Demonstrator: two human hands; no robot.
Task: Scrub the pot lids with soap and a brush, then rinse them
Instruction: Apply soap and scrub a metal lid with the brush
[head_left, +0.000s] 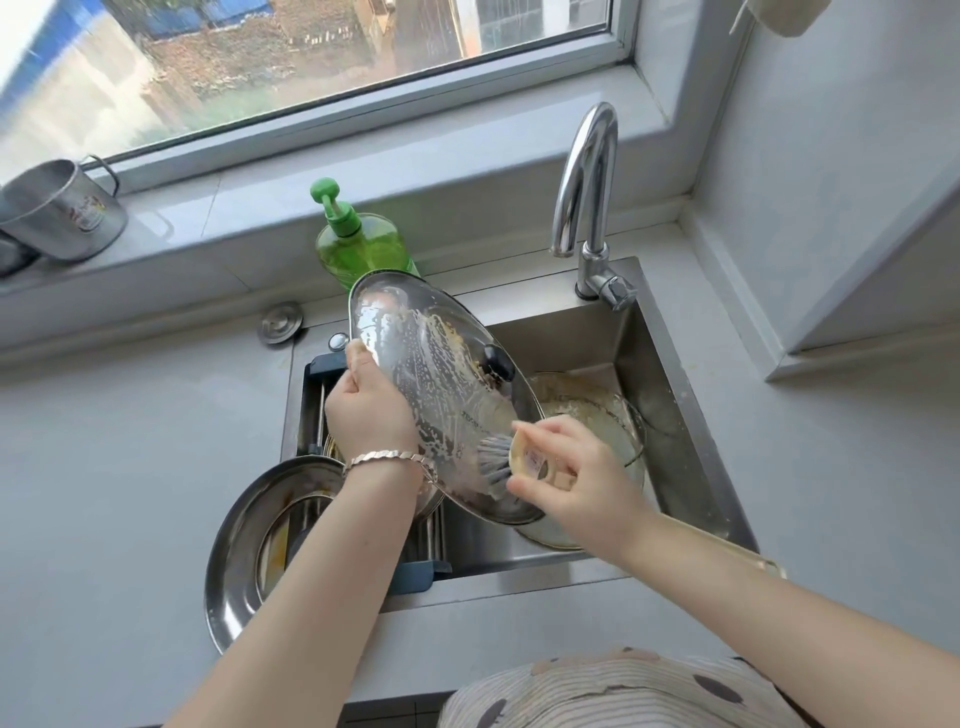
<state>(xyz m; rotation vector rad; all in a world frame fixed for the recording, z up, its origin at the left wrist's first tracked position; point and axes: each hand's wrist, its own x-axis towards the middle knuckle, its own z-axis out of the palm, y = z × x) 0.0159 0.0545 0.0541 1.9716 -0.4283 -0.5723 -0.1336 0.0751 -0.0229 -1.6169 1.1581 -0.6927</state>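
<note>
Kitchen sink (649, 353) under window, frame centre. I see left hand (369, 410) gripping glass lid (431, 364) by rim, tilted over basin so suds drain. Right hand (576, 478) pinches brush (493, 457), bristles against lid's lower part. Steel lid (228, 571) waits lower left.

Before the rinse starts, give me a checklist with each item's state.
1. Left hand grips the glass lid by its rim: ok.
2. Glass lid held over the sink: ok.
3. Brush in the right hand, bristles on the glass lid: ok.
4. Suds on the glass lid: ok across the middle; far rim cannot tell.
5. Water at the tap: not ok, none visible.
6. Steel lid scrubbed: cannot tell.
</note>
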